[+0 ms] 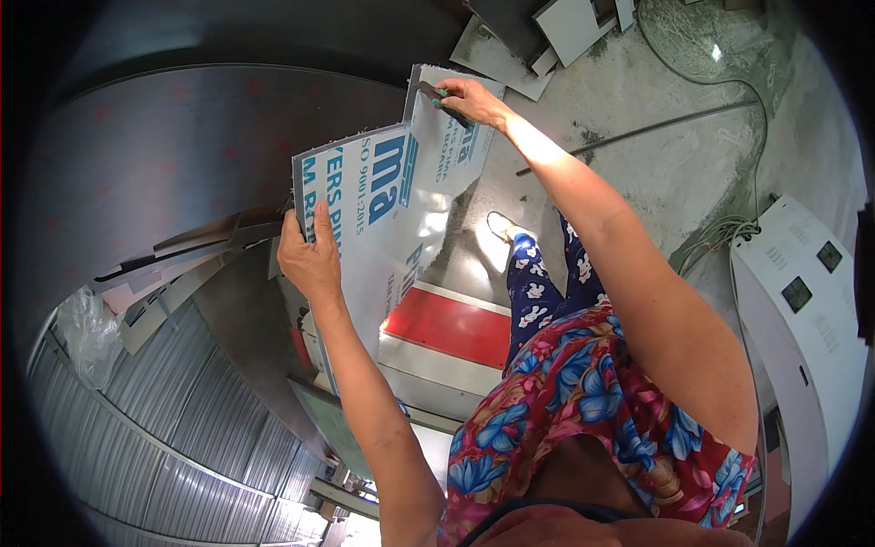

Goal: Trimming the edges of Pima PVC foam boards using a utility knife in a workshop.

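Observation:
A pale board (369,273) with blue printing on its film and a stepped edge stands tilted before me. My left hand (312,253) is closed on its left edge, thumb on the printed face and fingers behind. Near the board's far upper end, my right hand (472,100) grips a small dark hand tool with green parts (447,102). This tool lies against the board close to the step; its exact kind is hard to make out. Rough, frayed-looking film runs along the board's edges.
A large dark curved sheet (200,173) fills the left side. Board offcuts (570,32) lie on the floor at the top, near a long thin rod (656,128) and a cable (761,109). A white cabinet (802,273) stands right; a red panel (451,324) is below the board.

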Available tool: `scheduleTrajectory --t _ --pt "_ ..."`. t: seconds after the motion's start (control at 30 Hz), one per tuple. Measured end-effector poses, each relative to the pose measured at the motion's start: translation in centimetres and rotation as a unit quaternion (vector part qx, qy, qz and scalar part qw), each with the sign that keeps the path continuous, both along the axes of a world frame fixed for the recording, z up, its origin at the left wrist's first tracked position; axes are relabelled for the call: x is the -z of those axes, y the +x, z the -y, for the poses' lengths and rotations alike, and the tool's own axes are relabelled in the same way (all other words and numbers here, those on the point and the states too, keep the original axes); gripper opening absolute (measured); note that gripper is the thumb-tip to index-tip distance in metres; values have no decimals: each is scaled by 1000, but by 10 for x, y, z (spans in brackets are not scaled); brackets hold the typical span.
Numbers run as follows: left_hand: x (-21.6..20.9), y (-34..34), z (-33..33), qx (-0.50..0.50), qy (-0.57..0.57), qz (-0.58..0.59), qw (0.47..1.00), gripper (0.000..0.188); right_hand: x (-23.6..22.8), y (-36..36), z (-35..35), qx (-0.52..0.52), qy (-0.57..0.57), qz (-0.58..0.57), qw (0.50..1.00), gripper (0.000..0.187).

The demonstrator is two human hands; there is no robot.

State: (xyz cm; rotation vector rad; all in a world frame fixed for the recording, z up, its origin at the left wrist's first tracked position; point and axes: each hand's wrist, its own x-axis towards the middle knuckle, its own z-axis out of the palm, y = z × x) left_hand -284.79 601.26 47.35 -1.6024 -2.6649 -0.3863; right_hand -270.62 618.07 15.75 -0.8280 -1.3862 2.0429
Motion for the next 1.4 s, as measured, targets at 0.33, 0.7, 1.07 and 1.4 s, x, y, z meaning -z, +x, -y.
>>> scheduleTrajectory --t 0.33,0.7,1.07,1.4 --pt "2 -7 6 8 11 3 1000 28 -6 -2 11 19 8 6 1000 28" --pt "-1 -5 8 4 10 3 1000 29 -13 0 4 40 -21 -26 999 32" --pt "2 -8 12 0 7 -3 1000 29 -4 -3 -8 49 13 18 999 36" --pt "4 -10 10 8 2 -4 1000 29 -4 -2 14 22 -2 -25 999 32"
